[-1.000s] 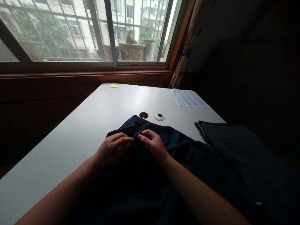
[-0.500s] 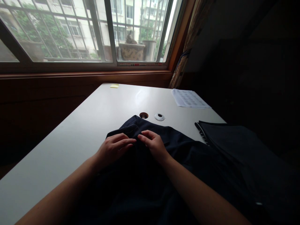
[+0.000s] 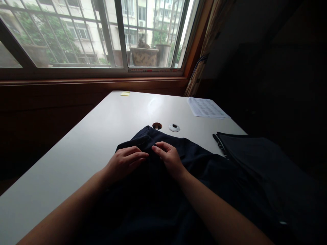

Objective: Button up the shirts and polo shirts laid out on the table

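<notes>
Dark-blue cloth (image 3: 196,153) is being handled with two bare hands on a white table (image 3: 74,146).

From the hands, the cloth is being spread towards 3 and 6 o'clock, its far corner being set beside a round hole (image 3: 157,126) at 12; white surface is being exposed from 9 to 12. Sheets (image 3: 208,108) at 2 are being covered by print too small to read. Soft, dim folds are being formed. Cloth is being pinched by the right hand (image 3: 170,160); whether any is being gripped by the left hand (image 3: 125,161) cannot be told.
</notes>
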### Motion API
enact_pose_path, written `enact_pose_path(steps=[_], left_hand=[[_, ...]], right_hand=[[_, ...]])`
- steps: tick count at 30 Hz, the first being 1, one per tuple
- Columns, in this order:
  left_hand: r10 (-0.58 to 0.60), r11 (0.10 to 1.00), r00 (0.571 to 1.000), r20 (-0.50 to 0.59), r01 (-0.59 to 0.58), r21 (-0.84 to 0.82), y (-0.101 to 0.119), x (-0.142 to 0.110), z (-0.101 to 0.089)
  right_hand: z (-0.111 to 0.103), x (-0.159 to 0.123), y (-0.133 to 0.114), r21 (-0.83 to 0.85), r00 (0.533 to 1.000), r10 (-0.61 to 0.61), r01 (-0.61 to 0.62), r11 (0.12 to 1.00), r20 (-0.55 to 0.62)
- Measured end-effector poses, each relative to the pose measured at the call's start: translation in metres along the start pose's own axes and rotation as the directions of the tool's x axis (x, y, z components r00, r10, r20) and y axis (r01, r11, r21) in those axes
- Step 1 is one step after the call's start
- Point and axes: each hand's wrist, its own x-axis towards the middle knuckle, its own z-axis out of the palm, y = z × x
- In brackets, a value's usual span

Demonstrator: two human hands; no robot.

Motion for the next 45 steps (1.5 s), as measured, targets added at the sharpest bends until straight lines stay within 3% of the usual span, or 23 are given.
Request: enact_pose_path(steps=[9, 13, 16, 19, 23, 27, 30, 35, 38, 42, 45], left_hand=[[0.011, 0.999, 1.0, 0.005, -0.011, -0.03, 0.001, 0.002, -0.001], [-0.046, 0.998, 0.996, -0.081, 0.042, -0.054, 0.004, 0.005, -0.003], [-0.13, 0.991, 0.966, -0.222, 0.129, -0.019, 0.004, 0.007, -0.006], [-0.24, 0.966, 0.925, -0.294, 0.257, 0.017, 0.001, 0.008, -0.009], [-0.363, 0.932, 0.914, -0.179, 0.359, -0.053, -0.007, 0.009, -0.007], [-0.356, 0.928, 0.934, -0.036, 0.348, -0.136, -0.016, 0.007, -0.003], [-0.373, 0.921, 0.928, -0.01, 0.369, -0.125, -0.019, 0.006, -0.002], [-0.376, 0.917, 0.927, 0.002, 0.372, -0.144, -0.017, 0.005, -0.004], [-0.437, 0.875, 0.899, -0.019, 0.42, -0.239, -0.015, 0.006, -0.006], [-0.514, 0.822, 0.848, -0.133, 0.442, -0.358, -0.012, 0.007, -0.011], [-0.519, 0.834, 0.823, -0.231, 0.428, -0.348, -0.01, 0.007, -0.014]], right_hand=[[0.0, -0.001, -0.002, -0.023, 1.0, -0.01, 0.01, 1.0, 0.007], [0.0, -0.002, -0.003, -0.053, 0.999, -0.025, 0.026, 0.998, 0.037], [0.002, -0.004, -0.004, -0.134, 0.988, -0.115, 0.128, 0.983, 0.102], [0.004, -0.006, -0.004, -0.236, 0.942, -0.273, 0.315, 0.919, 0.197], [0.006, -0.008, -0.003, -0.268, 0.893, -0.35, 0.424, 0.865, 0.284], [0.006, -0.008, -0.001, -0.262, 0.87, -0.353, 0.451, 0.853, 0.345], [0.006, -0.008, 0.0, -0.261, 0.859, -0.354, 0.462, 0.848, 0.369], [0.005, -0.008, -0.001, -0.271, 0.87, -0.354, 0.453, 0.849, 0.344], [0.005, -0.008, -0.003, -0.289, 0.884, -0.342, 0.434, 0.854, 0.318], [0.004, -0.008, -0.004, -0.324, 0.916, -0.313, 0.384, 0.865, 0.251], [0.002, -0.006, -0.003, -0.341, 0.941, -0.283, 0.331, 0.88, 0.186]])
